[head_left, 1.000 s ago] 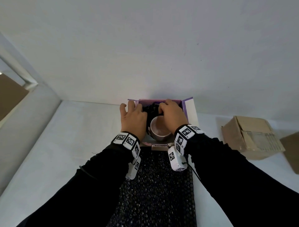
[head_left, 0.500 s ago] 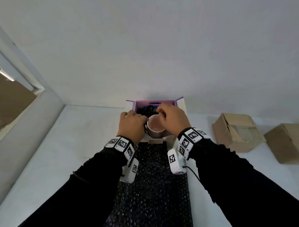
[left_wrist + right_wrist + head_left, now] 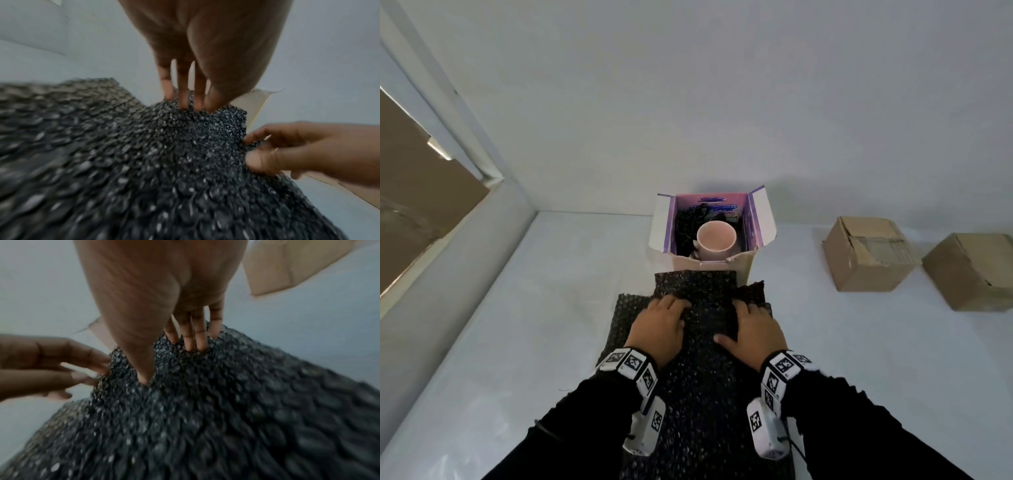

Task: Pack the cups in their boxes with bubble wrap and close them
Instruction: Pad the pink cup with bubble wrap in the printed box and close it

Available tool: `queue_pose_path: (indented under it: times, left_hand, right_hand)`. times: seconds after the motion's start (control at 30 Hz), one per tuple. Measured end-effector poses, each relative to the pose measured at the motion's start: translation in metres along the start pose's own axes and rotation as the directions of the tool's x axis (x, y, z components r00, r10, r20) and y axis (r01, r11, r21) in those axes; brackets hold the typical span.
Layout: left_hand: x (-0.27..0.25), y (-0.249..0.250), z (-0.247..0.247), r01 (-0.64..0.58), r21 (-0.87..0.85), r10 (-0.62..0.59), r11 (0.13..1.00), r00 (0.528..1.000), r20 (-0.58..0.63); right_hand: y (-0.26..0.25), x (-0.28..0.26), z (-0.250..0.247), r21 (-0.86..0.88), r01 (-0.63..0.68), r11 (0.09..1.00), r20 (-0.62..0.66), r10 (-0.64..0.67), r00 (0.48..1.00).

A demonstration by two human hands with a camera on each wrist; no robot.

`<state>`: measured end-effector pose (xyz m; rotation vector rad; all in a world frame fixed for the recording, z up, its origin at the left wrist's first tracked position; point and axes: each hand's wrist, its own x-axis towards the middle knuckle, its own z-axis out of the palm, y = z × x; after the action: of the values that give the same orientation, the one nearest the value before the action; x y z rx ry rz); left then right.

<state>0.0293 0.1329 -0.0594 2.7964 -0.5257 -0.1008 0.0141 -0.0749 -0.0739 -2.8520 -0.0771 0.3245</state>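
A pink cup [image 3: 716,240] stands upright in the open purple box [image 3: 758,219], with black bubble wrap [image 3: 685,222] tucked behind and left of it. In front of the box lies a long strip of black bubble wrap [image 3: 705,301]. My left hand [image 3: 659,322] and right hand [image 3: 755,325] are on its far end, about a hand's width apart. In the wrist views my left hand [image 3: 86,368] pinches the wrap's left edge between thumb and fingers. My right hand [image 3: 267,149] pinches the right edge, its thumb on top.
Two plain cardboard boxes [image 3: 866,257] [image 3: 972,270] sit on the white table [image 3: 551,308] to the right. A wall runs behind the purple box, and a ledge with a window borders the table's left side.
Both hands have left the cup and the box and come back toward me onto the bubble wrap strip. The cup stays in the box.
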Motion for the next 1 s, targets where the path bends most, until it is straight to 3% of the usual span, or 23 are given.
queue_pose_path:
  times: [0.07,0.1,0.2,0.3,0.4,0.47,0.57,0.67,0.77,0.87,1.0]
  left_hand:
    - [-0.013,-0.005,0.007,0.102,0.067,-0.117,0.993,0.950,0.290]
    - [-0.018,-0.007,0.009,0.079,0.126,-0.122,0.989,0.915,0.384]
    - [-0.024,-0.006,0.009,-0.001,0.235,-0.105,0.972,0.892,0.440]
    - [-0.023,-0.002,0.002,0.039,0.254,-0.118,0.966,0.946,0.302]
    - [-0.018,0.004,-0.013,-0.003,0.199,0.006,0.980,1.000,-0.017]
    - [-0.013,0.007,-0.024,-0.125,0.243,0.164,0.962,0.975,-0.149]
    - [0.001,0.006,-0.033,-0.232,0.293,0.300,0.927,0.931,-0.211]
    - [0.014,0.011,-0.040,-0.265,0.251,0.336,0.931,0.892,-0.302]
    - [0.020,0.023,-0.048,-0.272,-0.002,0.260,0.962,0.923,-0.282]
    - [0.022,0.029,-0.059,-0.171,-0.228,0.112,0.959,0.962,-0.248]
    - [0.023,0.031,-0.073,-0.271,-0.339,0.159,0.901,0.932,-0.325]
  right_hand:
    - [-0.004,-0.005,0.009,-0.150,0.010,0.989,0.055,-0.002,0.998]
    - [-0.006,-0.007,0.010,-0.187,0.033,0.982,0.037,-0.027,0.999]
    - [-0.012,-0.008,0.008,-0.204,0.071,0.976,-0.056,-0.084,0.995]
    - [-0.013,-0.008,0.000,-0.030,0.115,0.993,-0.167,-0.118,0.979]
    - [-0.010,-0.007,-0.012,0.208,0.231,0.950,-0.298,-0.163,0.941]
    - [-0.014,-0.007,-0.026,0.354,0.327,0.876,-0.313,-0.218,0.924]
    - [-0.023,-0.008,-0.052,0.494,0.420,0.761,-0.349,-0.269,0.898]
    - [-0.029,-0.009,-0.070,0.475,0.446,0.758,-0.451,-0.225,0.864]
    - [-0.030,-0.014,-0.082,0.437,0.461,0.772,-0.494,-0.223,0.840]
    - [-0.020,-0.017,-0.090,0.388,0.402,0.830,-0.320,-0.288,0.903]
    - [-0.008,-0.013,-0.090,0.191,0.344,0.919,-0.212,-0.303,0.929]
